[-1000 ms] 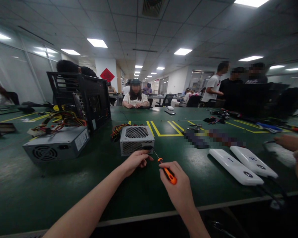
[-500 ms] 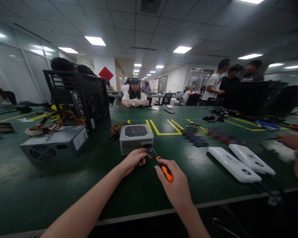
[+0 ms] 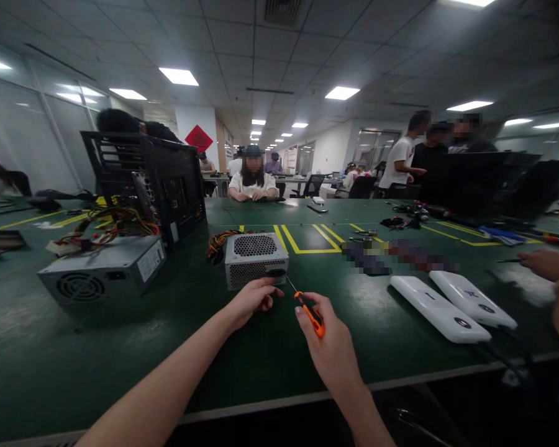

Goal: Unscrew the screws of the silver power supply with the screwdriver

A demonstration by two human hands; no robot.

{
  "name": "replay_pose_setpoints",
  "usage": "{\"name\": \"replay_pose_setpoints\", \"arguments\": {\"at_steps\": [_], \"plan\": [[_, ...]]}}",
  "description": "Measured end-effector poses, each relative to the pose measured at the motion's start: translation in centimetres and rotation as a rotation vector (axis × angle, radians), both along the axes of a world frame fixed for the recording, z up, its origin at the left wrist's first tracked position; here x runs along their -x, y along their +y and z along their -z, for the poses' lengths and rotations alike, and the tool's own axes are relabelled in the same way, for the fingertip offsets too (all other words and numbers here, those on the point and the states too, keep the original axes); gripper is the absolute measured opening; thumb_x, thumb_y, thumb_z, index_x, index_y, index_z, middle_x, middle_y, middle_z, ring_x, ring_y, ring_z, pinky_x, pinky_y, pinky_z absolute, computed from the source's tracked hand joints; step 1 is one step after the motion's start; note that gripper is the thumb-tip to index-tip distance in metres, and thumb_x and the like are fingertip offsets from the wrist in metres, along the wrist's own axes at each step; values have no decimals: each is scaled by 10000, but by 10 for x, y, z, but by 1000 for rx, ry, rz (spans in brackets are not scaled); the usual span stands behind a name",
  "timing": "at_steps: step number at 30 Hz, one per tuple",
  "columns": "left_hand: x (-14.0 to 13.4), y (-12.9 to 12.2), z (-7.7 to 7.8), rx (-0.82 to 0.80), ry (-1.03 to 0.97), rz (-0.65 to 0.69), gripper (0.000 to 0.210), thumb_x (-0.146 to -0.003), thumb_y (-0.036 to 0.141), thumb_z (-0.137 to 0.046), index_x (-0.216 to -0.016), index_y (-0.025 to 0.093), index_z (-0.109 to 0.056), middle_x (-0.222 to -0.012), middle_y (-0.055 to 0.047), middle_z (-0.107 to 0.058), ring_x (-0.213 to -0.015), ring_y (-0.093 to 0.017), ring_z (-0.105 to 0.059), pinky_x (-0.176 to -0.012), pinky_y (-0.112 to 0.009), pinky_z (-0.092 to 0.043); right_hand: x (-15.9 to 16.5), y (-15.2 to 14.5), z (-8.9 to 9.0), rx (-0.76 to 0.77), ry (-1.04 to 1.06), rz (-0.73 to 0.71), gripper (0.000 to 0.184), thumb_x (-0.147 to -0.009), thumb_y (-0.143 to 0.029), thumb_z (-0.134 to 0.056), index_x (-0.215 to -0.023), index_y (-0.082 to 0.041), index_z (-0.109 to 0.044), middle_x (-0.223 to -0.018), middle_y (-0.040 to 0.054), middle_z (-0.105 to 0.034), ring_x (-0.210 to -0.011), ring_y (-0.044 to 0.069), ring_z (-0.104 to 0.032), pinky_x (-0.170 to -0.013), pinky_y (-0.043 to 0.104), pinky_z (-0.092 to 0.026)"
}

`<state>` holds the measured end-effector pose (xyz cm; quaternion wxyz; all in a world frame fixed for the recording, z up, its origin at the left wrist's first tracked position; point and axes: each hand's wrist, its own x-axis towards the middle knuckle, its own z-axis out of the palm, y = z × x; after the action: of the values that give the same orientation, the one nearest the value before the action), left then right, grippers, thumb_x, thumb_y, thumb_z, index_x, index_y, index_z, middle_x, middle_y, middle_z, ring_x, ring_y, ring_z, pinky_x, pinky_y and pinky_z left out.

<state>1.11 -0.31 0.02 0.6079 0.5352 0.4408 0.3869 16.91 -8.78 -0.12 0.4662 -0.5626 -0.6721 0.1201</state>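
A silver power supply [image 3: 256, 248] with perforated top and front stands on the green table, colored cables bunched behind its left side. My left hand [image 3: 257, 297] is at its lower front edge, index finger stretched along the front face and the other fingers loosely bent, with nothing visible in them. In my right hand [image 3: 328, 335] is an orange and black screwdriver [image 3: 311, 313], held between thumb and fingers. Its thin shaft points up and left to the right front edge of the power supply, near the dark socket [image 3: 276, 273]. Whether the tip touches a screw is too small to tell.
Left stand another power supply [image 3: 102, 267] and an open black computer case [image 3: 168, 186]. Two white power banks [image 3: 440, 309] lie right, beside another person's hand [image 3: 545, 264]. Yellow tape [image 3: 302, 251] marks the table; a person [image 3: 252, 180] sits opposite.
My right hand has shifted slightly right and its grip on the screwdriver has changed, showing more of the handle. My left hand and the power supply stay nearly still.
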Motion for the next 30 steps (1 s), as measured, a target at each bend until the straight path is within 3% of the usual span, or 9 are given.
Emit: {"name": "replay_pose_setpoints", "arguments": {"at_steps": [6, 10, 21, 26, 30], "plan": [[0, 0, 0, 26, -44, 3, 385, -763, 168, -504, -1143, 101, -497, -963, -108, -626, -498, -30, -480, -442, -154, -346, -1, 0, 0, -54, 9, -52, 234, -826, -325, -427, -993, -208, -541, -973, 59, -614, -870, 193, -591, -766, 328, -465], [-8, 3, -4, 102, -150, 73, 418, -760, 167, -535, -1163, 84, -463, -1096, -164, -584, -689, -97, -597, -586, -195, -456, -1, 0, -1, -54, 23, -49, 220, -811, -305, -452, -985, -210, -550, -979, 53, -612, -890, 189, -583, -782, 323, -460], [-26, 15, 5, 159, -331, -67, 279, -749, 63, -498, -1025, 61, -541, -1159, -189, -543, -781, -151, -635, -656, -222, -511, -8, -4, -3, -49, 32, -70, 194, -821, -303, -463, -981, -223, -536, -978, 32, -606, -907, 177, -571, -797, 309, -443], [-28, 14, 2, 169, -370, -112, 239, -744, 30, -477, -965, 47, -568, -1149, -194, -545, -791, -153, -633, -673, -224, -513, -24, -6, -17, -53, 128, -104, 191, -824, -332, -474, -959, -219, -549, -902, 26, -611, -794, 161, -588, -733, 296, -459], [-28, 14, 1, 192, -408, -123, 226, -736, 8, -470, -933, 35, -578, -1116, -190, -568, -807, -157, -630, -689, -222, -511, -32, 24, -35, -101, 266, -139, 234, -819, -372, -489, -984, -225, -570, -890, 20, -608, -746, 148, -587, -723, 301, -456]]}}
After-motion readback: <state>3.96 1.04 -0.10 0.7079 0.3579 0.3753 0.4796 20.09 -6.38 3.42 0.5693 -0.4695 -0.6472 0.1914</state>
